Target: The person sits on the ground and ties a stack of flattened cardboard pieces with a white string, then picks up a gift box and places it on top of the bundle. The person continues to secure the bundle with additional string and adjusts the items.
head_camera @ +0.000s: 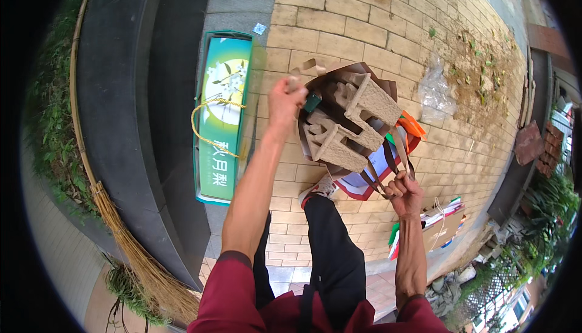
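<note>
In front of me is a brown bag (384,85), its top gaping, with grey-brown molded pulp packaging inserts (379,110) standing in it. My right hand (407,194) grips the brown ribbon handles (399,151) at its near right side. At the bag's left rim is my left hand (286,103), blurred, its fingers curled; whether they hold the rim or a strap cannot be told. A small dark green piece (313,102) shows just beside those fingers. Under the bag's right side, a red-edged flat item (359,182) and orange material (411,126) stick out.
To the left lies a green gift box (223,151) with a gold rope handle, beside a dark stone ledge (182,105). A straw broom (132,246) leans past it. Tied flattened cardboard (441,233) is at right. Clear plastic wrap (436,92) and dirt litter the paving.
</note>
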The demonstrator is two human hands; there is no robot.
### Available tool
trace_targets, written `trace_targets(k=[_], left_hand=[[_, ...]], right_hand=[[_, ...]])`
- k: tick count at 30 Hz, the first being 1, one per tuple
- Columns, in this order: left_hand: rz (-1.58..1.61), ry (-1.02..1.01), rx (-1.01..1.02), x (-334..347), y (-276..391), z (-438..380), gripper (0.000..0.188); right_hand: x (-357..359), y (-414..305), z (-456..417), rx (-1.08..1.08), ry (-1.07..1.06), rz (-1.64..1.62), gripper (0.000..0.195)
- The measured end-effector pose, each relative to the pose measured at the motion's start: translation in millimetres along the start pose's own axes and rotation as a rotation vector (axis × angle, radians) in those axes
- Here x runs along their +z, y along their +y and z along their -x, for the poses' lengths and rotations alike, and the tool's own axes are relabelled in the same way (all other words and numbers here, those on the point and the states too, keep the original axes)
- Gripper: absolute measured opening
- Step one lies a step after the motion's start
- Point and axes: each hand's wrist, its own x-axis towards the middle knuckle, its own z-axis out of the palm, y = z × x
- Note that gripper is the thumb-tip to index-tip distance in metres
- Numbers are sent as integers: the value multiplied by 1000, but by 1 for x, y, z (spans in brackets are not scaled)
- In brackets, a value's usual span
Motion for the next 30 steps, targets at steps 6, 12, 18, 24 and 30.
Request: trace_targets(k=[6, 12, 18, 24, 30], left_hand=[[-1197, -414, 443, 80, -24, 154, 14], [-1540, -433, 721, 80, -59, 175, 30], [-944, -349, 730, -1, -4, 170, 26], [-658, 481, 409, -242, 69, 46, 35], [-759, -49, 146, -232, 82, 2, 63]], right_hand=[[28, 29, -24, 178, 32, 52, 55], [48, 52, -68, 300, 11, 391, 23], [51, 60, -84, 117, 57, 274, 12], [20, 76, -66, 226, 0, 135, 16], [11, 76, -66, 116, 49, 249, 17]])
